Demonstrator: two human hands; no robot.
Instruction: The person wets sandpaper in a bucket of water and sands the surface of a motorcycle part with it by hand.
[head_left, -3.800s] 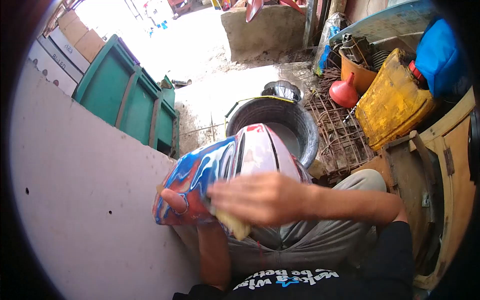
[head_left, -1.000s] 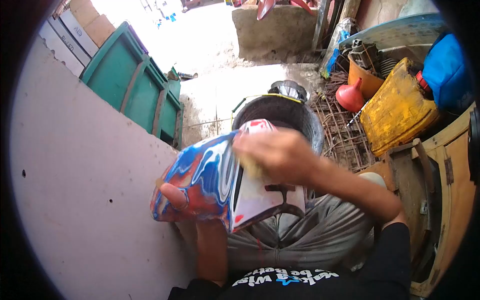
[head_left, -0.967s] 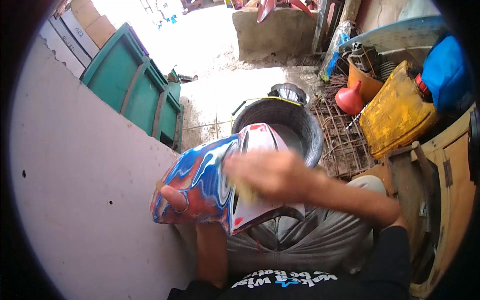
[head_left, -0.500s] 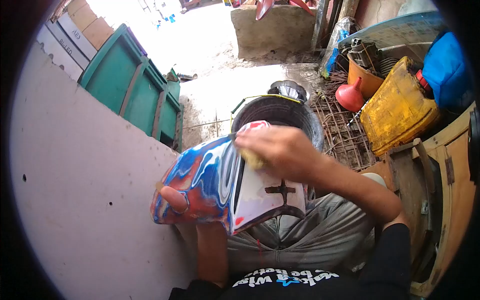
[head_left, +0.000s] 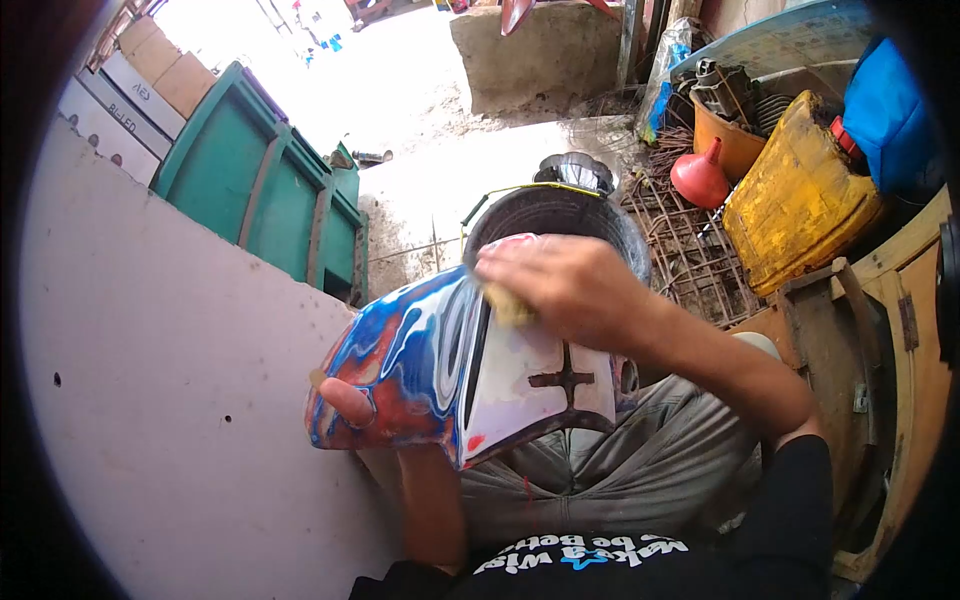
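A curved painted panel [head_left: 410, 365], swirled blue, red and white on the left and white with a dark cross-shaped slot on the right, is held above my lap. My left hand [head_left: 348, 401] supports it from beneath, its thumb hooked over the left edge and the other fingers hidden behind. On the panel's upper middle rests my right hand [head_left: 565, 290], closed on a yellowish pad [head_left: 508, 306] pressed against the surface. Just beyond the panel stands a black bucket [head_left: 632, 240] with a yellow-trimmed handle.
A pale wall [head_left: 170, 370] borders the left, with a green cabinet [head_left: 225, 165] behind it. To the right are a rusty metal grid [head_left: 695, 250], a red funnel [head_left: 701, 178], a yellow jerrycan [head_left: 800, 200] and a wooden frame [head_left: 915, 350]. A dark scalloped bowl [head_left: 575, 172] sits behind the bucket.
My right hand has moved back and forth over the panel with the pad and is now near its upper edge. My left hand keeps its hold. The camera view has shifted slightly.
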